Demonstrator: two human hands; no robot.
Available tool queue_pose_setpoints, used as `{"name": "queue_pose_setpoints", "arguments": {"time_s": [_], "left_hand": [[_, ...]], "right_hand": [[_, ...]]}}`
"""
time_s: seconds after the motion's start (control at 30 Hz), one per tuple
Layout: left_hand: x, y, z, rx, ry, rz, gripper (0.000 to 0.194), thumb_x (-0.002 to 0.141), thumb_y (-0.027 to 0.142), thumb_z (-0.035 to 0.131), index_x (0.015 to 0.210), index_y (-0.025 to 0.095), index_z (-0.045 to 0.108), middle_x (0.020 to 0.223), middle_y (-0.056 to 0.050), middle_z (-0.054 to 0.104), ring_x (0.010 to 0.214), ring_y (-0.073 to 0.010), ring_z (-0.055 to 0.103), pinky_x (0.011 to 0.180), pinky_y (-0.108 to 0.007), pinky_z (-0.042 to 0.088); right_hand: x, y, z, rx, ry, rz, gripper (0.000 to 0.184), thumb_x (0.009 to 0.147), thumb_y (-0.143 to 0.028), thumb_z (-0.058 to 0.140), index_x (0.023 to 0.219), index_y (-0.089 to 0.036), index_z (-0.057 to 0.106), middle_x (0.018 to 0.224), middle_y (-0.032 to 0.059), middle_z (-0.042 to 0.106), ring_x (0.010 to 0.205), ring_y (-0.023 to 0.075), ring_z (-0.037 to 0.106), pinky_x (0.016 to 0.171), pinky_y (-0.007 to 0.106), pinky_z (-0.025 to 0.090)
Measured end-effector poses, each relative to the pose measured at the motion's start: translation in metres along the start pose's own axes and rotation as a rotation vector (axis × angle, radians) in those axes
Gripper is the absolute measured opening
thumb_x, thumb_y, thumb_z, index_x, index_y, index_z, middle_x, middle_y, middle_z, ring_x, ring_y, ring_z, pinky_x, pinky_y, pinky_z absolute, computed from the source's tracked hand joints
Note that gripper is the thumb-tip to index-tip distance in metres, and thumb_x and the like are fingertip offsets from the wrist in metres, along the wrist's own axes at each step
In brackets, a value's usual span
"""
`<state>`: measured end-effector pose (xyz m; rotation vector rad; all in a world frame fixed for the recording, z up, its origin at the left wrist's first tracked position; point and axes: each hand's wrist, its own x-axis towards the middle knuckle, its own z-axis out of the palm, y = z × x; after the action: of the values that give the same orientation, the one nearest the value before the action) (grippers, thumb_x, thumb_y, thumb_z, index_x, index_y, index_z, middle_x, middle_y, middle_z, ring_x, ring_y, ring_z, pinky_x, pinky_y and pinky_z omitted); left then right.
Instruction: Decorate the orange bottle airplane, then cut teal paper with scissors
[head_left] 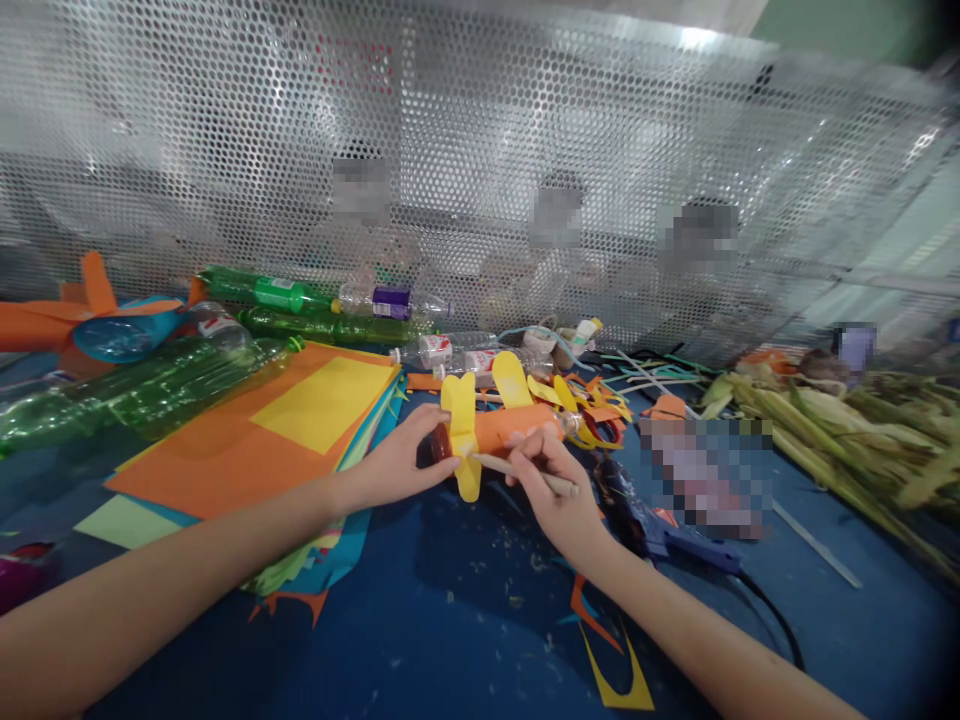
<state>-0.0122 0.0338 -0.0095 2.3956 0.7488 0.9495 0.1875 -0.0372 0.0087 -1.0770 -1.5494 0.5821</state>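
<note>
My left hand [426, 450] grips the bottom end of a plastic bottle [510, 428] wrapped in orange paper, held sideways above the table. Yellow paper blades [463, 430] are fixed across that end, with another yellow paper piece [512, 380] standing up from its side. A pale stick-like pen or pencil [525, 473] is pinched in my right hand [555, 485]. Its tip meets the middle of the yellow blades. Some of my right fingers rest against the orange wrap.
Coloured paper sheets [225, 470] lie left on the blue table [450, 620]. Green bottles [165, 390] and an orange-bladed bottle model [112, 325] sit beyond. A glue gun [675, 540] with a black cable, paper scraps [630, 680] and corn husks [825, 430] are right. A perforated metal screen [465, 150] stands behind.
</note>
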Motion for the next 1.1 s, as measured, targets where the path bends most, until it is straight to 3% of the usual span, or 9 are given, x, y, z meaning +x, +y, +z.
{"name": "queue_pose_setpoints", "arguments": {"time_s": [1.1], "left_hand": [[0.0003,-0.0005,0.0006,-0.002,0.001,0.000,0.036,0.084,0.031,0.054,0.117,0.019,0.045,0.119,-0.009,0.047,0.113,-0.0208,0.047,0.098,-0.038,0.040]], "right_hand": [[-0.0008,0.0043,-0.0016,-0.007,0.002,-0.027,0.023,0.083,-0.018,0.047,0.063,-0.022,0.039,0.056,-0.0048,0.046,0.054,0.0112,0.046,0.054,0.024,0.041]]}}
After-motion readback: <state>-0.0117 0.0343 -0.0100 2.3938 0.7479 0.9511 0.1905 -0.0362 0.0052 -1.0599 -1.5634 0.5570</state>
